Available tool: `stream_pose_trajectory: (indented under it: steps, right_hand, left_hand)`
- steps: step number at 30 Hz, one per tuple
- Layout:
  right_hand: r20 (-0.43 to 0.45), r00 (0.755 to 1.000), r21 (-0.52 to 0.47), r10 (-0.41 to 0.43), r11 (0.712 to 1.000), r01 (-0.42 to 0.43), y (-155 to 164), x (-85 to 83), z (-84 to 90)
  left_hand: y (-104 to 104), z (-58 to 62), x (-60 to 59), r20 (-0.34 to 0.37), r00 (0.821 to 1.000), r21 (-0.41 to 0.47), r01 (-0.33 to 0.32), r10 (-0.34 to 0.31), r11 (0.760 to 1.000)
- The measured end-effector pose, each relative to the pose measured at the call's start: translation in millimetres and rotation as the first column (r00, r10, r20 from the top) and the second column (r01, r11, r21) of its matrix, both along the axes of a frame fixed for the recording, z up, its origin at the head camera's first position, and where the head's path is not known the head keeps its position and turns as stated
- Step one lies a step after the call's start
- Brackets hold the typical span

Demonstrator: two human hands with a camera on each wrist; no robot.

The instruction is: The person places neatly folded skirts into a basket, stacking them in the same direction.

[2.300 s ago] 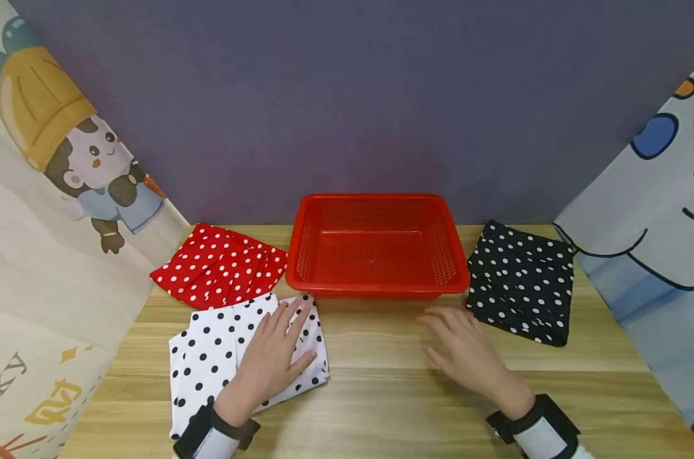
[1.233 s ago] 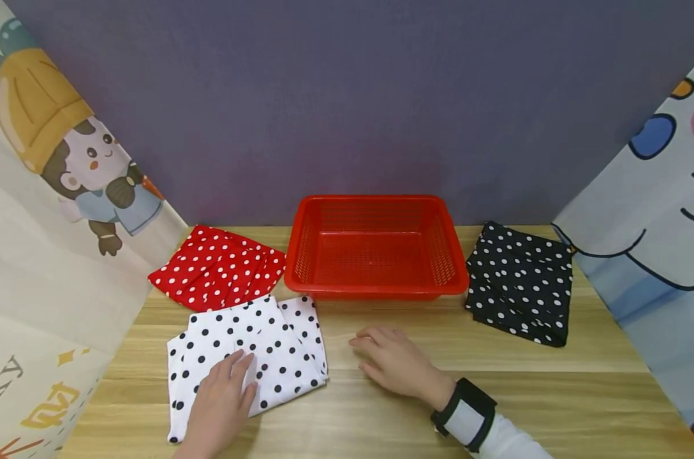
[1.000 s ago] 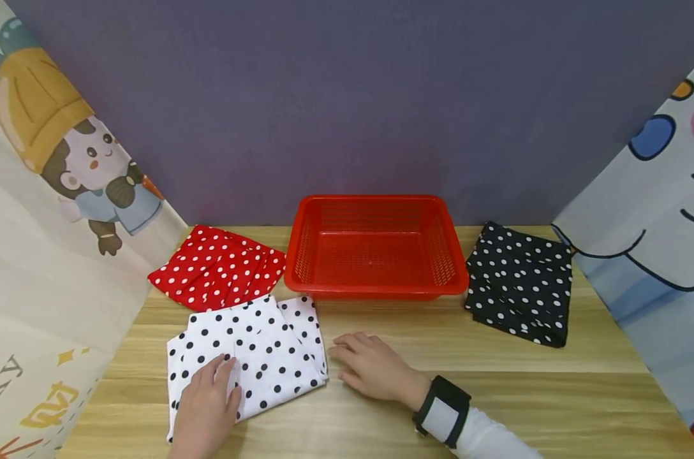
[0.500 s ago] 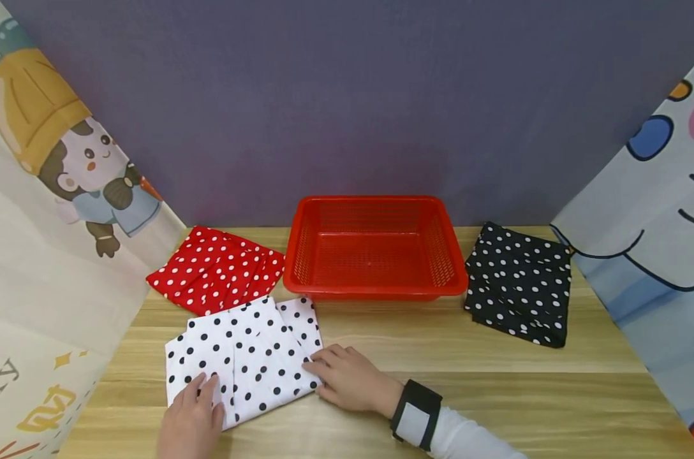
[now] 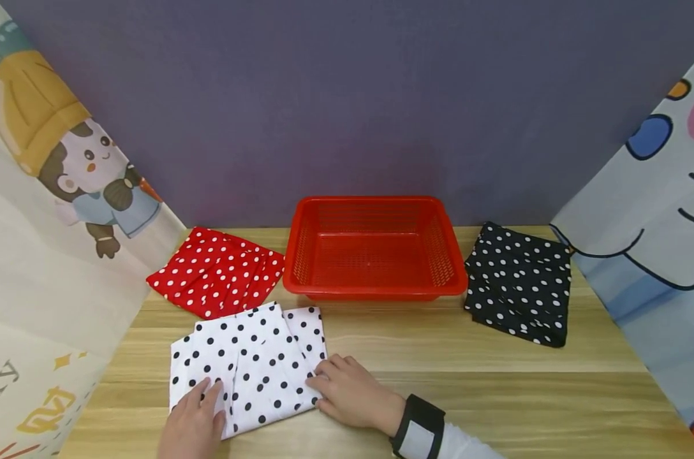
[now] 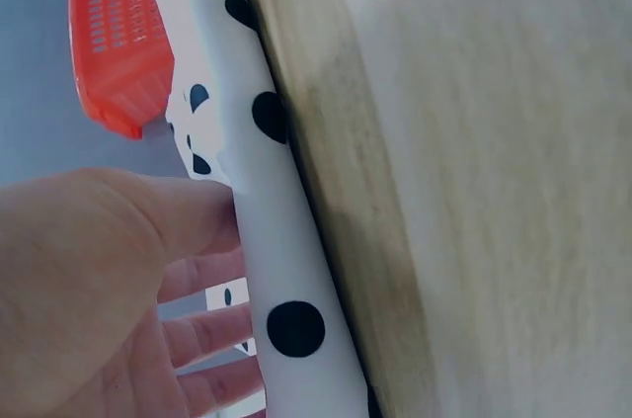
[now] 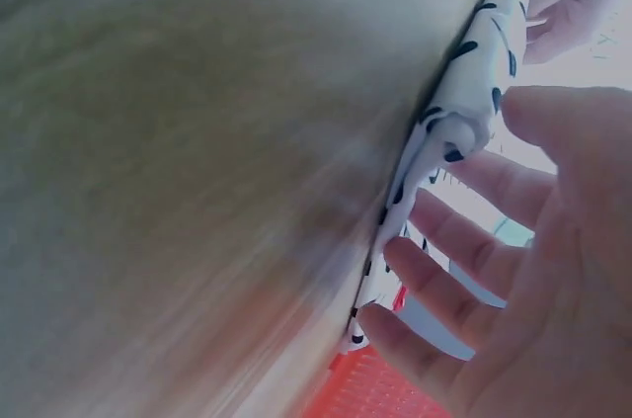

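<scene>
A folded white cloth with black polka dots (image 5: 266, 350) lies at the front left of the table. On its lower left part rests my left hand (image 5: 191, 422), fingers loosely bent over the fabric. My right hand (image 5: 355, 395) touches the cloth's right edge with its fingertips. In the left wrist view, the thumb of the left hand (image 6: 89, 290) lies against the folded edge and the fingers are spread. The right wrist view has the right hand (image 7: 563, 230) with separated fingers along the cloth's side, the thumb near a rolled fold.
Behind the white cloth lies a red cloth with white dots (image 5: 221, 271). A red plastic basket (image 5: 376, 291) stands at the back middle of the wooden table (image 5: 525, 395). To its right is a black cloth with white dots (image 5: 519, 287). A dark wall (image 5: 370, 115) rises behind.
Both hands have come down to the front of the white cloth, the right one moving left to reach its edge. In the last half second the cloth has slid slightly toward me and right.
</scene>
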State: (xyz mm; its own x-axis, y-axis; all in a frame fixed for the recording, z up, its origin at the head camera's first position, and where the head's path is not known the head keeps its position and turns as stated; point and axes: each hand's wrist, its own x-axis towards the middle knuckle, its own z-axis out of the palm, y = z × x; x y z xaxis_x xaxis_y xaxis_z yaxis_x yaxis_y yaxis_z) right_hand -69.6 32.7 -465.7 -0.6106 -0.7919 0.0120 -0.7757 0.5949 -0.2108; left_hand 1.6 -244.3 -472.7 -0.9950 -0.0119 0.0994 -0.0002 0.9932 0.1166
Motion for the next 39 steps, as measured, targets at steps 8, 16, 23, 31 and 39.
stream_pose_trajectory:
  steps: [8, 16, 23, 31, 39]
  right_hand:
    - [0.013, 1.000, 0.010, -0.011, 1.000, 0.011, 8, 4.4, 3.5]
    - [0.065, 0.998, -0.005, -0.027, 1.000, 0.027, 20, 7.2, 7.7]
    - [0.087, 0.994, -0.031, -0.065, 0.997, 0.068, 34, 8.1, 6.0]
    - [0.142, 0.979, -0.007, -0.146, 0.989, 0.148, 52, 10.1, 6.7]
    - [0.126, 0.972, -0.007, -0.196, 0.980, 0.199, 69, 14.4, 5.3]
  left_hand:
    - [6, 0.8, -1.6, -0.048, 0.997, -0.002, 0.055, -0.055, 0.998]
    - [14, 4.3, -7.5, -0.016, 0.994, 0.056, 0.112, -0.111, 0.992]
    - [24, 4.9, -13.0, 0.028, 0.991, 0.059, 0.132, -0.133, 0.990]
    - [39, 9.6, -23.8, 0.126, 0.979, 0.047, 0.155, -0.160, 0.987]
    - [54, 10.1, -34.7, 0.122, 0.967, 0.041, 0.219, -0.223, 0.975]
